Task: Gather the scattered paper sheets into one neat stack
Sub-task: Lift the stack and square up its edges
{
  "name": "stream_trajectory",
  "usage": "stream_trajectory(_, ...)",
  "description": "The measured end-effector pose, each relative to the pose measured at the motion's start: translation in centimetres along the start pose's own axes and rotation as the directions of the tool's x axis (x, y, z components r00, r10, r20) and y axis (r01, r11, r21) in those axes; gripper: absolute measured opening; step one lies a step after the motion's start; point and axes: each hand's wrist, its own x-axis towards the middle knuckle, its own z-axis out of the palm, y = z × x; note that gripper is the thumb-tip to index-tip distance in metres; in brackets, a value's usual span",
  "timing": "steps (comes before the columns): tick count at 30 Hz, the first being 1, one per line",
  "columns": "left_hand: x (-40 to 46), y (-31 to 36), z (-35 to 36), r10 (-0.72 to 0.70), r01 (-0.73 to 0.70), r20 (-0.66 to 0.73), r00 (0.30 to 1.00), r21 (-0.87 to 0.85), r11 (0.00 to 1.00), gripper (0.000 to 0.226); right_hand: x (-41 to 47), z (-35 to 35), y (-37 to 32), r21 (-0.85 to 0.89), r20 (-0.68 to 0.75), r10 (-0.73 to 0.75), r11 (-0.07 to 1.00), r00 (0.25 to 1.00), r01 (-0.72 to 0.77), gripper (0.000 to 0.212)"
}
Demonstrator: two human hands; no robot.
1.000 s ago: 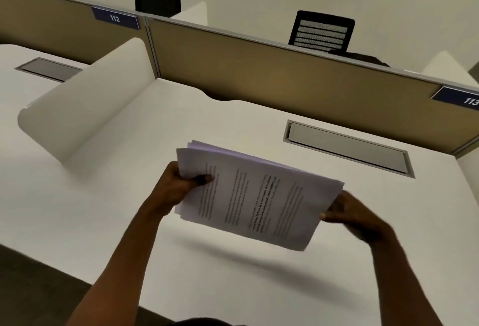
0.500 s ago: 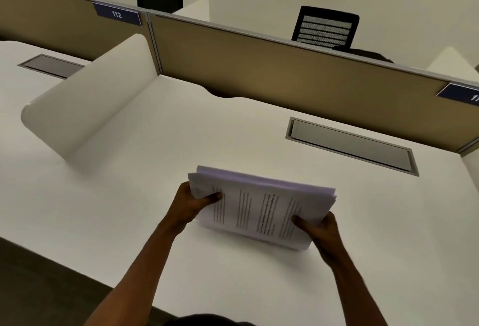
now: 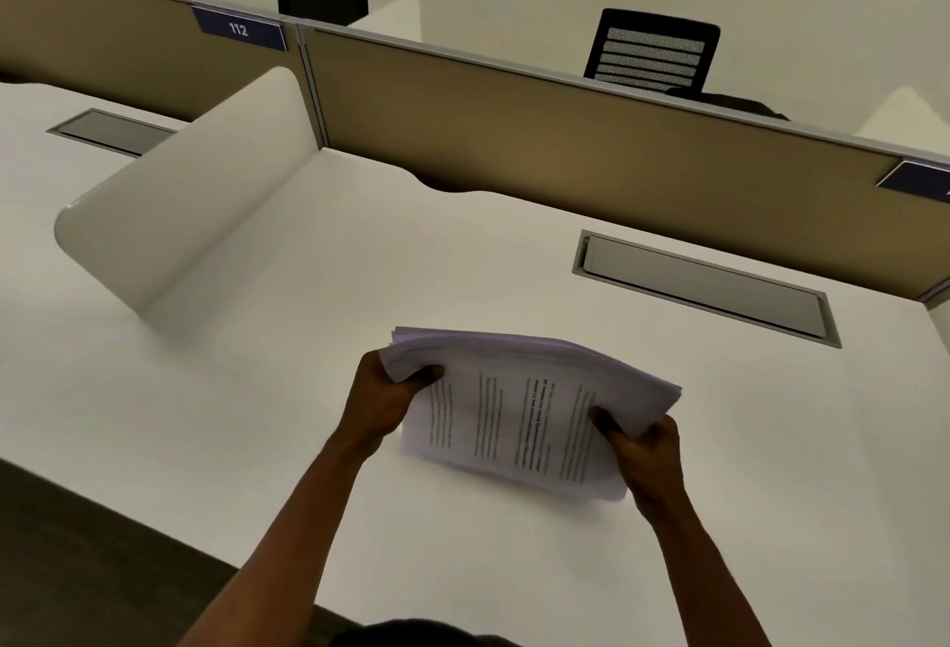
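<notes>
The left hand [image 3: 383, 402] pinches the left short edge of the thick white printed paper stack [image 3: 524, 415], thumb on top. The right hand [image 3: 642, 446] pinches the right short edge in the same way. The stack's long axis runs hand to hand, so both are equally near it. Its near long edge seems to rest on the white laminate desk [image 3: 308, 338], with the far edge tilted up toward the grey recessed cable tray [image 3: 704, 289]. Judged next move: tap that edge square.

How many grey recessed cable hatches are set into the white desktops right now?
2. One grey recessed cable hatch lies in the near white desktop, beyond the right hand; the other is on the neighbouring desk, far left. Others may lie out of frame.
</notes>
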Motion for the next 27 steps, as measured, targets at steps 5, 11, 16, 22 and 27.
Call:
stream_trajectory(5, 0.4, 1.8, -0.7, 0.076, -0.076, -0.005, 0.997, -0.008, 0.997, 0.028, 0.8, -0.7, -1.7, 0.102, 0.032, -0.120, 0.988, 0.992, 0.116, 0.036)
stream_trajectory(11, -0.1, -3.0, -0.5, -0.092, 0.089, 0.026, 0.995, 0.106, 0.990, 0.032, -0.3, -0.4, 1.6, 0.029, 0.068, -0.032, 0.999, 0.997, 0.030, 0.032)
stream_trajectory(16, -0.2, -4.0, -0.5, -0.149, 0.150, -0.016, 0.989, 0.120, 0.981, 0.031, 0.0, 0.1, 1.9, 0.026, 0.064, 0.007, 1.000, 0.998, -0.009, 0.038)
stream_trajectory(22, 0.5, -3.0, -0.5, -0.094, 0.086, 0.074, 0.993, 0.104, 0.991, 0.041, 0.3, -0.4, 1.7, 0.056, 0.062, -0.018, 0.998, 0.998, 0.014, 0.045)
stream_trajectory(27, 0.2, -3.8, 0.4, -0.137, 0.130, 0.075, 0.988, 0.094, 0.987, 0.025, 0.5, 0.6, 2.7, 0.092, 0.004, 0.060, 0.994, 0.998, -0.060, 0.038)
